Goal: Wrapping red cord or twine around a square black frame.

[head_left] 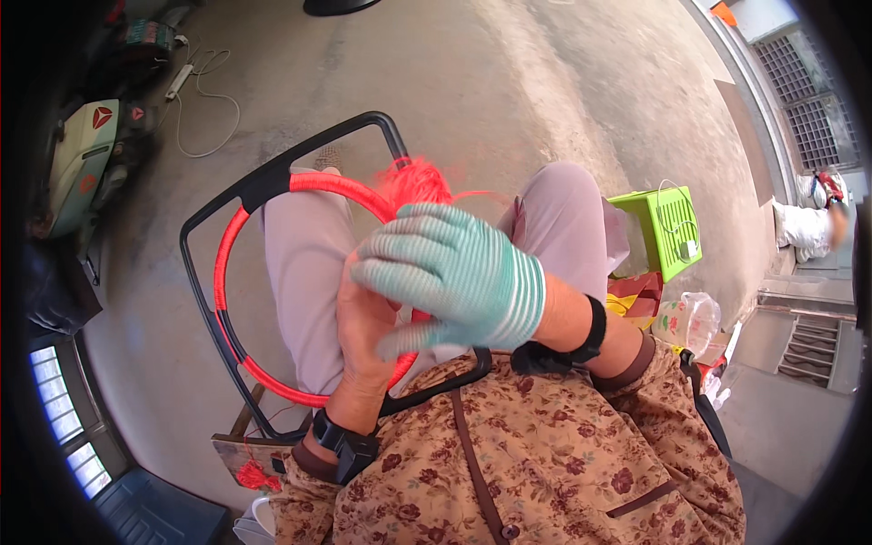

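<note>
A black frame [202, 289] rests across my lap, with a large ring [221, 263] in it wrapped in red cord. A dark stretch of the ring shows bare at its lower left. My bare left hand [365, 318] is at the ring's right side, its fingers hidden behind the other hand. Over it lies my right hand [440, 268] in a pale green striped glove, fingers stretched leftward and thumb spread. Just beyond the glove is a blurred bundle of red string [418, 183], with a loose strand trailing right. What holds the bundle is hidden.
A green slotted plastic box [668, 232] stands right of my knee, near a clear plastic container [699, 322]. At left are a pale scooter-like vehicle [86, 163] and a white power strip [179, 82] with its cable. Red string [257, 474] lies on a wooden piece [227, 447] at lower left.
</note>
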Demonstrator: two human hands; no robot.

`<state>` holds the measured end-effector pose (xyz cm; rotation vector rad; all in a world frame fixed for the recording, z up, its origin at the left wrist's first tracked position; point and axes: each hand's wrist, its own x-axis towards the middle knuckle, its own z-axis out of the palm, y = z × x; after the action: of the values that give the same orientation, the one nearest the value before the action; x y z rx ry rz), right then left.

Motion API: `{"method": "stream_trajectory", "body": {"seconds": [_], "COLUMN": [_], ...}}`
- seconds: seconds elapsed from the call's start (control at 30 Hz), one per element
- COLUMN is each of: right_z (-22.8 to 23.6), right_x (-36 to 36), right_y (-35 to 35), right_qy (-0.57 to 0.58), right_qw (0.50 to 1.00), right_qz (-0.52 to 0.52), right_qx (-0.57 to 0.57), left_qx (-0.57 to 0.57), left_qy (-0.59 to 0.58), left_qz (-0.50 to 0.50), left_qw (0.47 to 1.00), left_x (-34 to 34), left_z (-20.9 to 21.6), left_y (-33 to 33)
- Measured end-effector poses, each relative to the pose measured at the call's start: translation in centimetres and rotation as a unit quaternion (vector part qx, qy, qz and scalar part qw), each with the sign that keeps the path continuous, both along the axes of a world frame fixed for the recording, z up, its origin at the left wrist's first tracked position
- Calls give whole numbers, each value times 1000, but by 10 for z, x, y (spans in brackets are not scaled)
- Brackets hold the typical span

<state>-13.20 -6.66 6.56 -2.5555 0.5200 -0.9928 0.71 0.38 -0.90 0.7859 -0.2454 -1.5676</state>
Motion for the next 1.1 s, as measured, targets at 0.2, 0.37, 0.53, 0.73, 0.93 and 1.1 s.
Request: {"method": "stream_trajectory", "body": {"seconds": [0.2,0.37,0.53,0.73,0.93,1.1], "right_z": [-12,-63,-77,-76,-71,-53], "right_x": [-53,-62,-47,-50,-56,-77], "right_y": [3,-8,-9,-13,-34,-18], "right_qy": [-275,-72,-13,-3,-361,-316], "right_qw": [808,775,783,738,742,743], "right_qz": [-204,-138,-21,-112,-323,-263], "right_qx": [479,613,622,665,463,528], "left_qx": [-7,12,37,74,58,72], "left_qy": [-95,-185,-140,-54,-102,-123], "left_qz": [-14,-16,-65,-38,-41,-39], "left_qw": [995,982,987,995,992,989], "left_x": [-3,-7,-3,-6,-4,-6], "left_z": [-2,-7,-10,8,0,2], "left_y": [-5,-7,-6,-9,-7,-8]}}
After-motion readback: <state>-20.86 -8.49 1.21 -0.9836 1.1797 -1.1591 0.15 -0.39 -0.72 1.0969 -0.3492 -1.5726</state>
